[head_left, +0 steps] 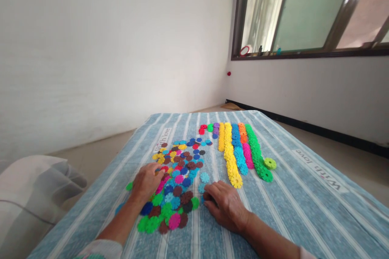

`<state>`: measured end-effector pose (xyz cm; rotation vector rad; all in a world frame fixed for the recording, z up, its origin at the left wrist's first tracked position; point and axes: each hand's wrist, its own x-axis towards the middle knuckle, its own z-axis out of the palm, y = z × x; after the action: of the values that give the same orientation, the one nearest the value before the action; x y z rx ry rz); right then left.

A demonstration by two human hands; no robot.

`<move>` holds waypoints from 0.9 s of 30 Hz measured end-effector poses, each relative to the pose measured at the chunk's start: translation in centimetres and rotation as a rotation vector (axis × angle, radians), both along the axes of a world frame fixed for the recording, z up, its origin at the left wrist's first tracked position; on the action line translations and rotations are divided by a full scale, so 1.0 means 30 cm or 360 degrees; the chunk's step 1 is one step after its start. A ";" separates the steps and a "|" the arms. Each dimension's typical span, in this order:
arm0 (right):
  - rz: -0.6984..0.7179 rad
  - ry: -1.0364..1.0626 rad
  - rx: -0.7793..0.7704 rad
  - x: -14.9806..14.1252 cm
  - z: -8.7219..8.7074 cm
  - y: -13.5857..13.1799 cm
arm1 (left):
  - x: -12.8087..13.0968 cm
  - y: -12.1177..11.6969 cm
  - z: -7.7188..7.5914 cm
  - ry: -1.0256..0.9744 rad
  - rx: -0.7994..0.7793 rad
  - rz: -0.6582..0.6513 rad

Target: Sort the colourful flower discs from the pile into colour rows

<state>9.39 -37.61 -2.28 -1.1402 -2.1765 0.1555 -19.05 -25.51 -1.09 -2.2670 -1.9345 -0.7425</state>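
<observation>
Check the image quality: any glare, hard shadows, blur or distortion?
Head view: soft light, no hard shadows on the striped cloth; small glare on the window frame; loose discs slightly soft, notches smeared; apparent wide-angle stretch toward the edges.

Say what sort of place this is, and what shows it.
Probably a room in a home: there is a striped cloth, a wide window and plain white walls.

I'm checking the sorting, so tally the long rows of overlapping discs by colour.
Amber row: 1
Yellow row: 1
Blue row, dark then light: 1
Orange-and-pink row: 1
Green row: 1
Total: 5 long rows
</observation>
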 end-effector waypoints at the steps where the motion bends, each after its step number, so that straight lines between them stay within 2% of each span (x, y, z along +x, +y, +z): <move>1: 0.0003 0.0000 -0.0005 0.000 0.000 0.000 | -0.001 0.002 -0.003 0.0000 0.0012 -0.0008; 9: 0.0027 0.0026 -0.0047 0.007 0.003 0.000 | -0.011 0.013 -0.027 -0.0017 0.0061 -0.0025; 22: 0.0130 0.0095 -0.0106 0.023 -0.014 -0.005 | 0.020 -0.032 -0.021 -0.0042 0.0011 -0.0024; 27: 0.0144 0.0091 -0.0108 0.029 -0.023 -0.007 | 0.030 -0.048 -0.018 -0.0020 0.0114 -0.0081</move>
<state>10.26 -37.80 -2.96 -1.0617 -2.1875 0.3004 -18.15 -26.95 -1.65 -2.2826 -1.8305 -0.8201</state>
